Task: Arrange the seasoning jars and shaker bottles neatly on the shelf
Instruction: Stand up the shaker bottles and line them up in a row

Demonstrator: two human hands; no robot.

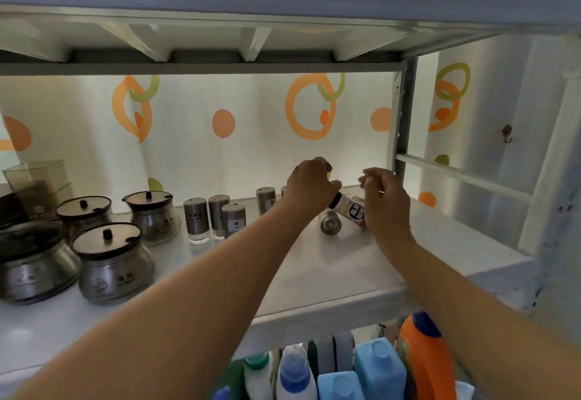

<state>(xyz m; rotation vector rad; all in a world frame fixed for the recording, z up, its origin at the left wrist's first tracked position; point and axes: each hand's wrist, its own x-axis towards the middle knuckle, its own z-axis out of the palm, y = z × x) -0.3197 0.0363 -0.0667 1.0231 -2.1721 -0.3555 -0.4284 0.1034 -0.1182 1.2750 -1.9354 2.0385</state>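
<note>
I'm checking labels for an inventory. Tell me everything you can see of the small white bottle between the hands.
The small white bottle has a black cap and a white label with bold black characters, unreadable. It is tilted, nearly on its side, above the right part of the shelf. The fingers of the right hand pinch its base end; the cap meets the left hand, whose grip is hidden.

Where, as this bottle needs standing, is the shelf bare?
Bare: the shelf front between the round jars and the lying shaker, and its right end beyond the right hand gripping the white bottle. Crowded: the left end, around upright shakers.
</note>
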